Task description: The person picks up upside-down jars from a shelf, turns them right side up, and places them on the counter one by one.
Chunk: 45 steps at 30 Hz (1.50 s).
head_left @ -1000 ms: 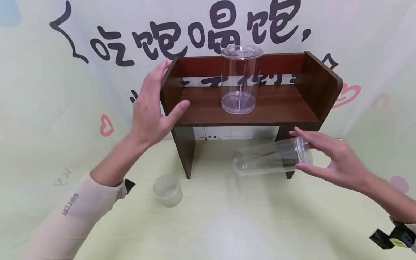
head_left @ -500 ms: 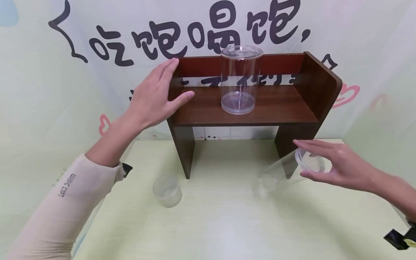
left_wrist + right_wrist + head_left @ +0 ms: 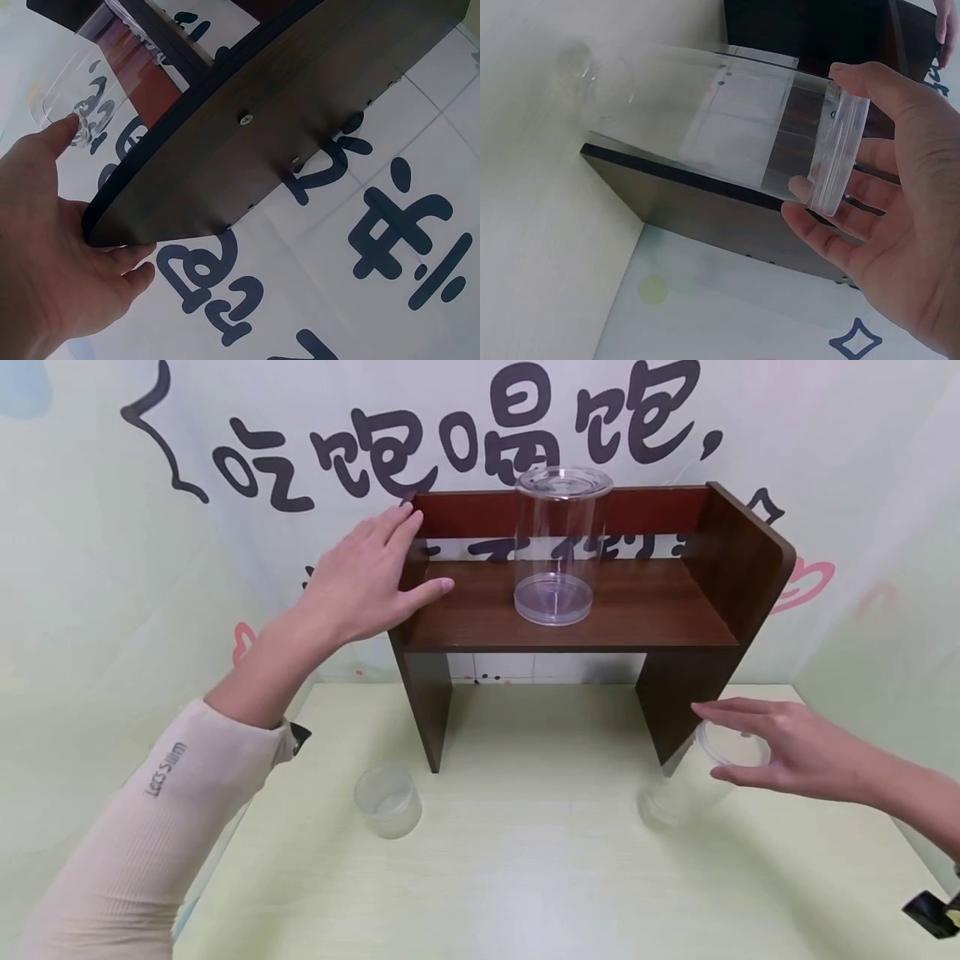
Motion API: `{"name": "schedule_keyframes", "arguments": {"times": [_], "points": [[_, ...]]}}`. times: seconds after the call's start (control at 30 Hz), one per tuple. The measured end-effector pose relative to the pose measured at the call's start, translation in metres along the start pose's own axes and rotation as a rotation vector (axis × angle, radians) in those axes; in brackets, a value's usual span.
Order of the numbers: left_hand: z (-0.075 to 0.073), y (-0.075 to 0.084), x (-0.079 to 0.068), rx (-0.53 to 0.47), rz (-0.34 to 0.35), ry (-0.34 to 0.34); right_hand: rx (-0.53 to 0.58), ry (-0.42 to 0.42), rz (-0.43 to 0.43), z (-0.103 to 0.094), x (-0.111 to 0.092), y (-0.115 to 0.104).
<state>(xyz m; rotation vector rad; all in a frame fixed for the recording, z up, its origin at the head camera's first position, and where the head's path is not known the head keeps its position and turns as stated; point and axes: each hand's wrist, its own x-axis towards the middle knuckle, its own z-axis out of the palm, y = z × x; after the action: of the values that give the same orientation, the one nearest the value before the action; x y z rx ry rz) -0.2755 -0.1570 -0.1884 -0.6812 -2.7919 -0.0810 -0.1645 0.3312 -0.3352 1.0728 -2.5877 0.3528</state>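
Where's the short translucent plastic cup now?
Head view: the cup sits left of centre on the greenish tabletop, near the left leg of the brown wooden shelf.

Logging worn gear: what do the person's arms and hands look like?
A pale beige ribbed sleeve with dark lettering covers much of the left arm, a black device at its cuff. A second black device shows by the right arm. Left hand and right hand are gloveless.

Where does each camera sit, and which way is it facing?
Head: on the head, facing forward and down at shelf and table; left hand and right hand show.
Left wrist: worn there, facing the shelf's outer side; left hand shows.
Right wrist: worn there, facing the held jar; right hand shows, plus part of the left hand.
Head and right wrist share the held jar.
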Motion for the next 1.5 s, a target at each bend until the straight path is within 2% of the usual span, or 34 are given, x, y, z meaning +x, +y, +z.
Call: {"name": "schedule_keyframes", "arguments": {"times": [0.37,0.53,0.77,1.27,1.37,1.5], "points": [[0.001,-0.004,0.003,0.020,-0.029,-0.006,-0.072,-0.089,0.050,0.007,-0.007,0.010],[0.002,-0.005,0.002,-0.006,-0.053,-0.001,-0.068,-0.142,0.096,0.008,-0.008,0.010],[0.004,-0.004,0.003,-0.047,-0.046,-0.026,-0.052,-0.211,0.134,0.013,-0.010,0.011],[0.007,-0.004,0.006,-0.015,-0.016,-0.020,-0.069,-0.242,0.155,0.012,-0.010,0.011],[0.007,-0.003,0.006,-0.009,-0.009,-0.009,-0.093,-0.225,0.134,0.011,-0.010,0.010],[0.007,-0.001,0.007,-0.001,-0.002,0.004,-0.156,-0.153,0.058,0.007,-0.009,0.009]]}}
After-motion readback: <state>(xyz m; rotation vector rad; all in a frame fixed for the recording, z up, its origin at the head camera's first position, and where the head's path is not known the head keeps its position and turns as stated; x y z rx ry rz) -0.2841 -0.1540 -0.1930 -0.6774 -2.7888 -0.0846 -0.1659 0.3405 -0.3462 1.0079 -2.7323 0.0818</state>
